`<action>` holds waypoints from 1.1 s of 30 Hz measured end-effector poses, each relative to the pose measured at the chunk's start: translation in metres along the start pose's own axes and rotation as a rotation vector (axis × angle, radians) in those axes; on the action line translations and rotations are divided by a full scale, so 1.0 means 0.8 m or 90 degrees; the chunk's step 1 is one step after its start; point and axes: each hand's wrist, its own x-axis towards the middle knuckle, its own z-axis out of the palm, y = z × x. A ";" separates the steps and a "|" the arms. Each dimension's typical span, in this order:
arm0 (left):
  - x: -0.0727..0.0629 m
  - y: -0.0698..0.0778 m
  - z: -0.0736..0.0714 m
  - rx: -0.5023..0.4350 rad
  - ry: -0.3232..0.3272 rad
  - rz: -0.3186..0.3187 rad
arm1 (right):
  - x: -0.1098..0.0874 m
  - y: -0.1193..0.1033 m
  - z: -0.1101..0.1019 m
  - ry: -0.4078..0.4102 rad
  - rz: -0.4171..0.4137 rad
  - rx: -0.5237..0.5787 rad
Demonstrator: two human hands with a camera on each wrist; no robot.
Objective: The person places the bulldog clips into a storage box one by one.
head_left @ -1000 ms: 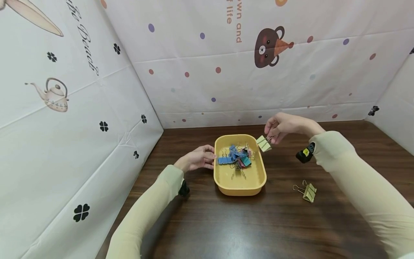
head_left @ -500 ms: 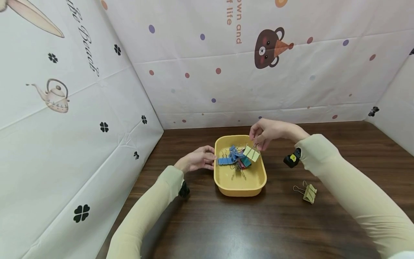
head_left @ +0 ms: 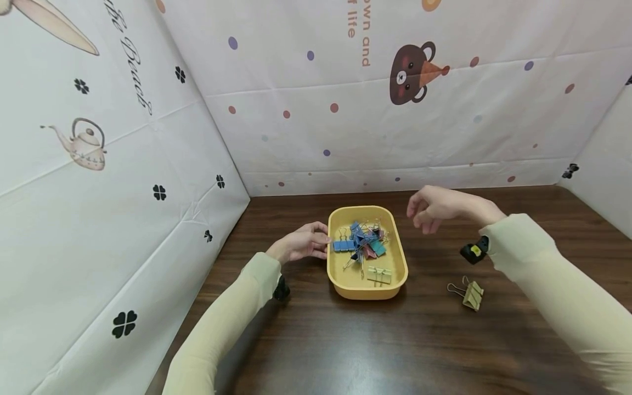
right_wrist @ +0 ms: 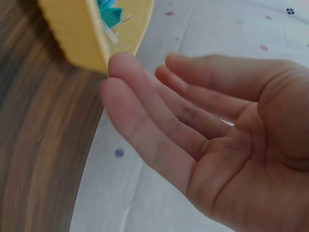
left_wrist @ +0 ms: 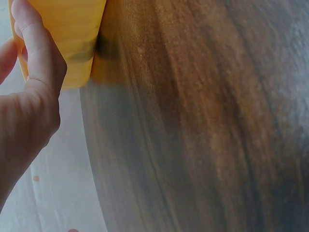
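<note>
A yellow plastic tray (head_left: 338, 280) stands on the table with blue, teal, pink and black binder clips (head_left: 364, 239) heaped in its far half. One pale-gold binder clip (head_left: 379, 275) lies in the near right corner of the tray. My left hand (head_left: 302, 242) holds the tray's left side; in the left wrist view a finger (left_wrist: 36, 43) lies along the outer wall, another digit across the rim. To the right of the tray my right hand (head_left: 434, 208) hovers with loosely bent fingers; nothing shows between them in the right wrist view.
A second gold binder clip (head_left: 472, 294) lies on the dark wood table (head_left: 306, 340), right of the tray and in front of the right forearm. White patterned cloth (head_left: 296, 131) stands behind the table and along both sides.
My right hand carried a gold binder clip leftward over the tray, released it there and moved back right. The clip now lies inside the near right corner. The left hand stayed put.
</note>
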 end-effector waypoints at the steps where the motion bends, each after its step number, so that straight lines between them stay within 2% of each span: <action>1: 0.000 0.000 0.000 0.001 0.000 0.000 | -0.005 0.004 0.000 -0.010 0.010 -0.004; 7: -0.001 0.002 0.001 0.004 0.006 -0.004 | -0.032 0.028 0.006 -0.093 0.059 -0.037; 12: -0.001 0.000 0.001 0.003 0.011 -0.008 | -0.047 0.041 0.023 -0.096 0.095 -0.108; 17: 0.000 -0.002 0.000 0.006 0.010 -0.006 | -0.057 0.052 0.045 -0.053 0.053 -0.203; 21: 0.001 -0.002 0.001 0.003 0.009 -0.007 | -0.072 0.061 0.059 -0.002 0.020 -0.251; 29: -0.001 0.000 0.000 0.002 0.011 0.002 | -0.101 0.075 0.091 0.108 0.014 -0.293; 33: -0.001 0.000 0.001 0.005 0.013 -0.001 | -0.113 0.083 0.104 0.143 0.027 -0.312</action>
